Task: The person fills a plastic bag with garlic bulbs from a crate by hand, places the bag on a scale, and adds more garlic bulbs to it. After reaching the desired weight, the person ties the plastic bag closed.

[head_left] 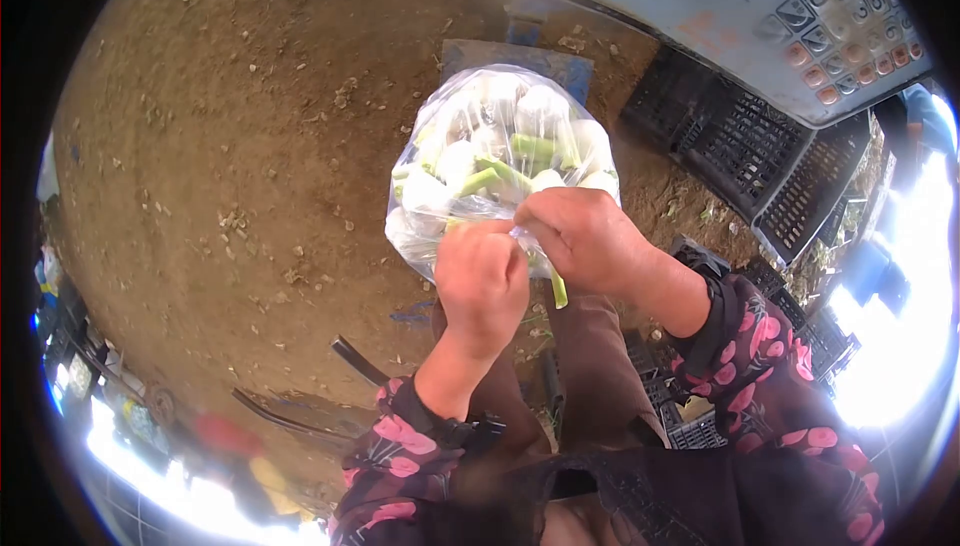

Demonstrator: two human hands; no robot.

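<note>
A clear plastic bag filled with white bulbs and cut green stalks, which look like fresh garlic, stands in front of my knees. My left hand is closed in a fist on the gathered top of the bag. Right beside it, my right hand pinches the same gathered plastic, its thumb and fingers pressed together. A little twisted plastic shows between the two hands. One green stalk hangs below my right hand. The fingertips of both hands are partly hidden.
Under the bag lies a worn blue platform. At upper right is a scale's keypad panel with number buttons. Black plastic crates stand to the right, more beside my leg. Brown dirt ground spreads left, with a dark bar near my left arm.
</note>
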